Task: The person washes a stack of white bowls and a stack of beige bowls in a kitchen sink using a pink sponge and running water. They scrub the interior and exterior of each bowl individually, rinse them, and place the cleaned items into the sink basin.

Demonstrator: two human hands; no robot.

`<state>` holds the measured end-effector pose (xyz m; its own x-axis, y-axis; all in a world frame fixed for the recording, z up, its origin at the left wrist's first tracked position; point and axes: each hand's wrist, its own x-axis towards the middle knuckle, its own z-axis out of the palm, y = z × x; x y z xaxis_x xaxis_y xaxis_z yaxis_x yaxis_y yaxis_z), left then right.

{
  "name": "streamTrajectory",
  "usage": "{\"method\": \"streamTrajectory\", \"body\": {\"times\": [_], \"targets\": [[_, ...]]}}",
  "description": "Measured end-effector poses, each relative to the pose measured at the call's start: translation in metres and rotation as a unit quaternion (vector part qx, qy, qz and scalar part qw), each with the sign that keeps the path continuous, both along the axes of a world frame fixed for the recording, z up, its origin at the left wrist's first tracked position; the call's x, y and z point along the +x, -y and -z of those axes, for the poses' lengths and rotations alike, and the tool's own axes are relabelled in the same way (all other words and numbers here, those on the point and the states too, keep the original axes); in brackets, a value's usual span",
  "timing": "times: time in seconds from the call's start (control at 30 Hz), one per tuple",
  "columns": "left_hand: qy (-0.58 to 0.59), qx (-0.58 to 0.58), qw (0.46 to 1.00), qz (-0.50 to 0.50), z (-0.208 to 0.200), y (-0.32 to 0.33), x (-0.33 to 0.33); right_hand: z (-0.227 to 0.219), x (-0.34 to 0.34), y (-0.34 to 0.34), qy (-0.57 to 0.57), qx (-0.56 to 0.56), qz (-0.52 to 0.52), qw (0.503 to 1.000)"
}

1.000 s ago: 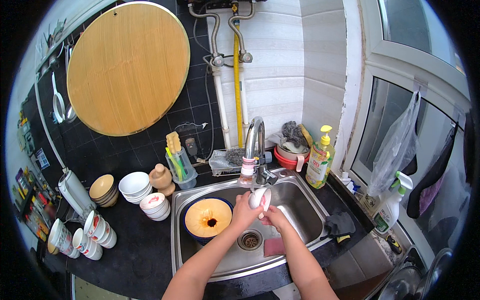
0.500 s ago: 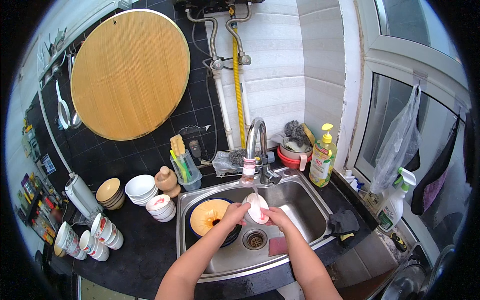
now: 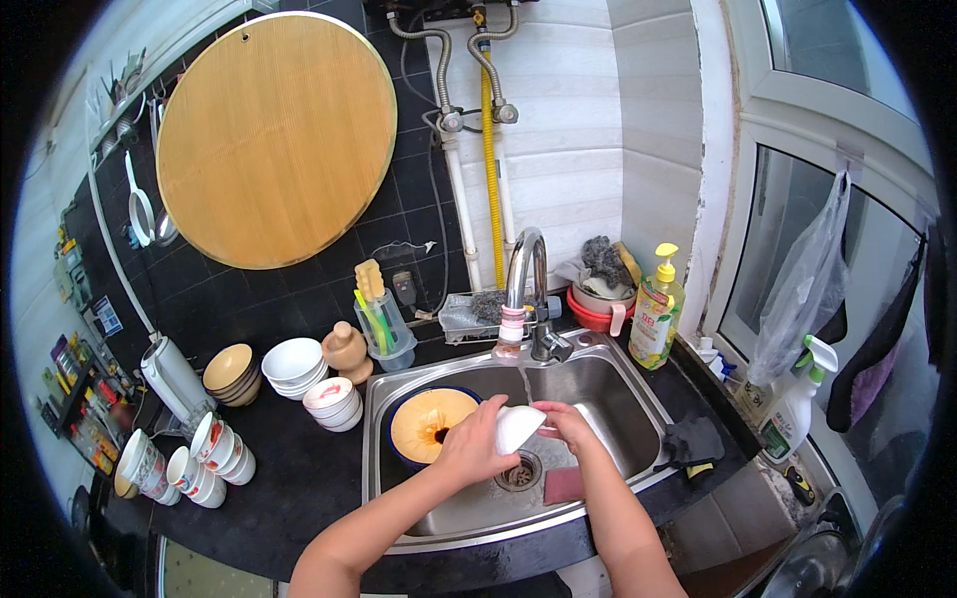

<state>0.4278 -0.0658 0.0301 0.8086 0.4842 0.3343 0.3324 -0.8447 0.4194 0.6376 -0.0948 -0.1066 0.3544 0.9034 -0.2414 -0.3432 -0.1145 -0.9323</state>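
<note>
A small white bowl (image 3: 517,429) is tilted on its side over the sink, its outer wall facing me. My left hand (image 3: 476,445) grips it from the left, and the fingers of my right hand (image 3: 564,423) are closed on its right rim. A thin stream of water runs from the chrome faucet (image 3: 526,261) just behind the bowl. Left of my hands, a large dark-rimmed basin (image 3: 394,407) with a yellow-orange piece (image 3: 424,419) in it sits in the steel sink (image 3: 623,424). Below the bowl are the drain (image 3: 520,472) and a dull red sponge (image 3: 563,485).
Stacked bowls (image 3: 295,361) and patterned cups (image 3: 148,463) stand on the black counter to the left. A pump bottle (image 3: 655,314) stands behind the sink's right corner. Dark cloth (image 3: 695,441) lies by its right edge, with a spray bottle (image 3: 793,404) on the sill.
The bowl has turned from showing its patterned inside to showing its white outside. My left hand has wrapped further round it, and my right hand has shifted to its rim. The view has shifted slightly.
</note>
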Motion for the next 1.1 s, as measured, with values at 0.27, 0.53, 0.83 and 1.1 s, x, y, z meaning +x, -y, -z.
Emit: {"method": "streamTrajectory", "body": {"times": [0.27, 0.53, 0.83, 1.1], "targets": [[-0.018, 0.091, 0.994, 0.057, -0.001, 0.003, -0.038, -0.003, -0.005, 0.005, 0.147, 0.0, 0.056, 0.988], [0.067, 0.031, 0.997, 0.006, 0.004, -0.013, -0.073, 0.007, 0.0, 0.002, 0.197, -0.008, 0.077, 0.977], [0.351, -0.295, 0.874, -0.162, 0.018, -0.085, -0.128, -0.018, -0.016, 0.01, 0.192, -0.053, 0.061, 0.978], [0.412, -0.413, 0.738, -0.338, -0.009, -0.181, -0.188, -0.001, -0.01, 0.004, 0.248, -0.043, 0.063, 0.966]]}}
